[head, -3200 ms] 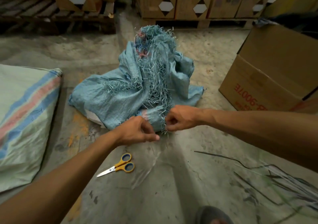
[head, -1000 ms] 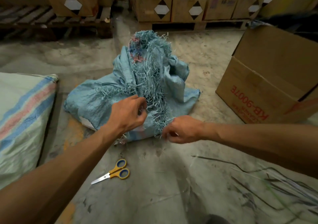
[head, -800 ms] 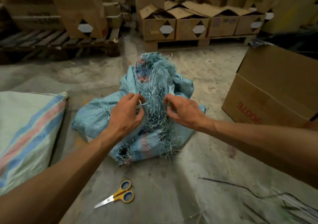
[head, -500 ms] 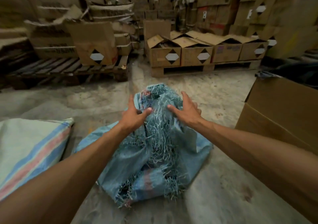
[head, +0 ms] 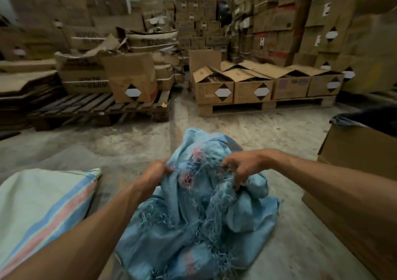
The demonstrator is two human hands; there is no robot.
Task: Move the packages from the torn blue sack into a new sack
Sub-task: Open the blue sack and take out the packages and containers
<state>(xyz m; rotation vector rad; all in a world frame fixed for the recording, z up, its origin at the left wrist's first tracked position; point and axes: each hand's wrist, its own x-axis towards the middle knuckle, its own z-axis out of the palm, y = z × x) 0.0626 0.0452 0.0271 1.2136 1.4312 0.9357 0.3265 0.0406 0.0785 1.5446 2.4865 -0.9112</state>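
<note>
Our left hand (head: 155,171) is clenched around a bunched fold of the torn blue sack (head: 199,215) on its left side, and our right hand (head: 243,166) hooks curled fingers into the frayed, stringy edge on the right. The sack sits crumpled on the concrete floor (head: 107,146) between our forearms, loose threads hanging down its front. Just left lies a pale striped sack (head: 40,202); a large cardboard box (head: 354,185) stands to the right. We cannot see any packages.

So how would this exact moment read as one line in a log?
left hand: shut on torn blue sack | right hand: shut on same | packages: none visible | striped sack: beside, left
</note>
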